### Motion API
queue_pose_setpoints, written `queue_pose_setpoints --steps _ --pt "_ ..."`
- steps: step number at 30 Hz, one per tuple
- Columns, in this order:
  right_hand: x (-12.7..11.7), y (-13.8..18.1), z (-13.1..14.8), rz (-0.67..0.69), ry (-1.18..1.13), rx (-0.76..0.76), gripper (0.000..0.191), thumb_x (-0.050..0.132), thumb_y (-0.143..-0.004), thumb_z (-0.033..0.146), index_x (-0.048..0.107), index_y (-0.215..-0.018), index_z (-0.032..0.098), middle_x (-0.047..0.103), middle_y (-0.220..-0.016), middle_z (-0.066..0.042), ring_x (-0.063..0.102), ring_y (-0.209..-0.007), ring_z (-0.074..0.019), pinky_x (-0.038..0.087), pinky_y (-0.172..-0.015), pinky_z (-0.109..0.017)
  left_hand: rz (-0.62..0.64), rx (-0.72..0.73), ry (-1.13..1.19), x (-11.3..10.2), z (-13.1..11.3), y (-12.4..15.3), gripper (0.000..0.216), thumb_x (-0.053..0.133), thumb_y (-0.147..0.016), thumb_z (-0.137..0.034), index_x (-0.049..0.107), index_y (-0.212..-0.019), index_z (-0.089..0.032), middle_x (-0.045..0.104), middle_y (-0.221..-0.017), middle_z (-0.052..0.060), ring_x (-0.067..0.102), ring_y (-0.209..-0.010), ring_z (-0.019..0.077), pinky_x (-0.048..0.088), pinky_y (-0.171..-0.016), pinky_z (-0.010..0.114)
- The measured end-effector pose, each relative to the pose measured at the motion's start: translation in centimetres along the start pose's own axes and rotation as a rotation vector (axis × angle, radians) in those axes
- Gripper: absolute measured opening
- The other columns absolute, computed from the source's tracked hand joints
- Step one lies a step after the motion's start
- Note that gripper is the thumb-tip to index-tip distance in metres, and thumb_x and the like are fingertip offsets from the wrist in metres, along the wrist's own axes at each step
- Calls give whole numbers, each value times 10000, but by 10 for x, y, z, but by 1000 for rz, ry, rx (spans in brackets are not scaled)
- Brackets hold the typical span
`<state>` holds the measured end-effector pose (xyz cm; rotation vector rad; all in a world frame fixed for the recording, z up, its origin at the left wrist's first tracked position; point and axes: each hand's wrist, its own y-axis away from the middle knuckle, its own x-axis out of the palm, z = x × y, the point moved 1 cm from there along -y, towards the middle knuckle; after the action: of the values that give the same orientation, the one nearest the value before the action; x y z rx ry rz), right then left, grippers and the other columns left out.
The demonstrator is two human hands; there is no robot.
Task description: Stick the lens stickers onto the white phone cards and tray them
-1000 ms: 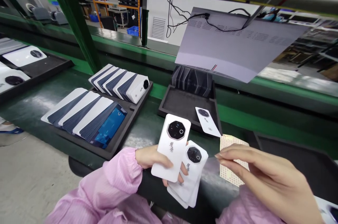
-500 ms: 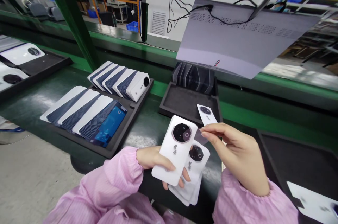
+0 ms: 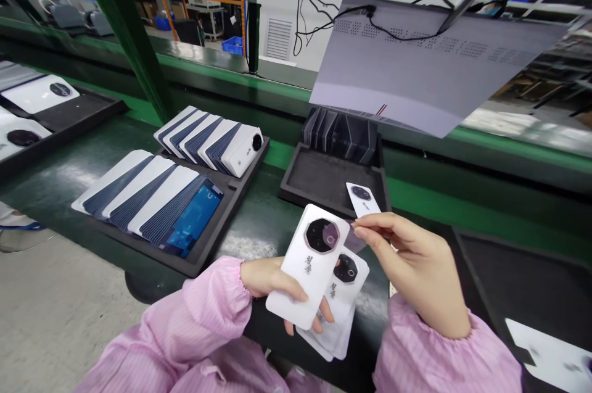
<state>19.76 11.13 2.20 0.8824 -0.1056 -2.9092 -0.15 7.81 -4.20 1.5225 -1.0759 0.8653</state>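
My left hand [image 3: 282, 285] grips a white phone back cover [image 3: 296, 294] with a dark octagonal camera area near its top. My thumb lies across its face, and fingertips show at its right edge. Just below it several similar white covers [image 3: 340, 319] lie fanned in a stack. The thumb and forefinger of my right hand [image 3: 419, 269] pinch the edge of a thin, see-through purplish film [image 3: 352, 237], beside the held cover's top right corner. Whether the film touches the cover, I cannot tell. Behind my right fingers lies another white piece with a dark camera area [image 3: 363, 197].
Left of my hands, a black foam tray [image 3: 231, 208] holds rows of white covers [image 3: 160, 186] and a blue-faced piece [image 3: 192, 220]. Ahead is a black tray [image 3: 319, 180] with dark sheets [image 3: 340, 134]. A large grey panel [image 3: 416, 72] hangs above. At right sits another dark tray [image 3: 518, 269].
The film between my right fingertips has shifted slightly, and a purple tint now shows over the camera area's right side. The held cover has moved very slightly right. Both grips stay the same.
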Motion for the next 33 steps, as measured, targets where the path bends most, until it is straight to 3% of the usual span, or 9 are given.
queue_pose_setpoints --steps 6,13,18,24,26,28,30,33 --pt "1 -1 -2 -9 10 1 59 596 -825 244 648 -839 220 665 -818 1 619 -708 -141 493 -652 -257 29 -1 -15 -2 2 0 310 599 -636 -197 637 -926 -93 626 -955 129 638 -786 230 546 -466 274" --pt "11 -2 3 111 4 -70 58 576 -839 197 633 -839 210 664 -836 11 620 -745 -124 492 -672 -228 68 -15 5 -7 6 -2 339 568 -622 -187 638 -932 -70 637 -950 147 640 -794 240 551 -490 291" --pt "19 -4 3 121 11 -106 74 557 -847 165 619 -846 204 654 -832 15 616 -721 -107 487 -629 -201 73 -16 1 -6 5 -1 332 573 -625 -176 622 -942 -89 636 -967 136 638 -801 242 549 -492 293" --pt "21 -4 1 126 113 -205 72 535 -864 196 606 -864 198 649 -836 -17 605 -761 -148 498 -688 -275 74 -12 24 -6 6 -2 335 576 -627 -167 625 -950 -91 650 -930 116 643 -794 237 554 -501 298" --pt "23 -4 -2 131 183 -231 174 601 -824 282 604 -974 194 627 -1020 -71 583 -943 -216 496 -798 -361 71 5 20 -7 6 -2 341 570 -632 -169 636 -957 -89 656 -907 107 645 -786 233 554 -497 293" --pt "27 -5 -6 144 251 -195 506 708 -712 388 549 -1148 185 491 -1273 -126 469 -1155 -303 448 -908 -459 54 22 -5 -6 6 -2 343 571 -636 -167 646 -963 -93 659 -895 98 646 -779 227 551 -489 283" --pt "31 -7 -12 193 254 -93 664 759 -635 411 515 -1207 177 436 -1333 -135 446 -1186 -321 442 -926 -466 31 24 -38 -6 6 -2 331 584 -645 -171 653 -962 -101 658 -886 90 645 -765 212 548 -487 265" --pt "33 -12 -18 291 175 103 382 715 -694 357 612 -1018 184 644 -997 -68 619 -846 -225 513 -756 -362 0 8 -64 -5 6 -1 309 612 -662 -199 660 -952 -105 655 -858 87 640 -714 182 523 -454 219"
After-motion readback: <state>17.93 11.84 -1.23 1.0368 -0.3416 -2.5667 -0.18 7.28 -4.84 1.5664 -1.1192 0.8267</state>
